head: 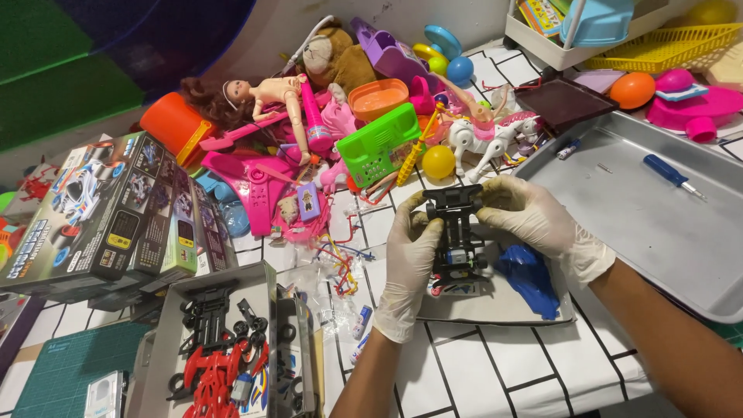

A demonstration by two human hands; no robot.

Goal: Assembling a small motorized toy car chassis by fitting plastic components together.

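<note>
Both gloved hands close on one black toy car frame (457, 232), held just above a grey sheet (495, 306) on the white tablecloth (495, 371) with black grid lines. The left hand (410, 259) grips the frame from its nine o'clock side, thumb on top; the right hand (534, 220) clasps it from two o'clock, fingers curled over the front end. The frame's underside is hidden by the fingers. At four o'clock from the frame, touching the sheet, lies one blue car shell (530, 279). Farther out at three o'clock sits one metal tray (658, 232), cut off by the right edge, holding one blue screwdriver (672, 175); the small bits beside it are too tiny to make out. At eight o'clock one open box (224, 340) holds black and red parts (217, 364), too tangled to count. At nine o'clock three toy car boxes (116, 209) lie stacked and overlapping. At twelve o'clock spreads a toy heap: one doll (263, 97), one teddy bear (333, 54), one green toy phone (379, 143), one yellow ball (438, 162), one white horse (495, 139). One yellow basket (665, 46) at one o'clock is cut off by the top edge.
</note>
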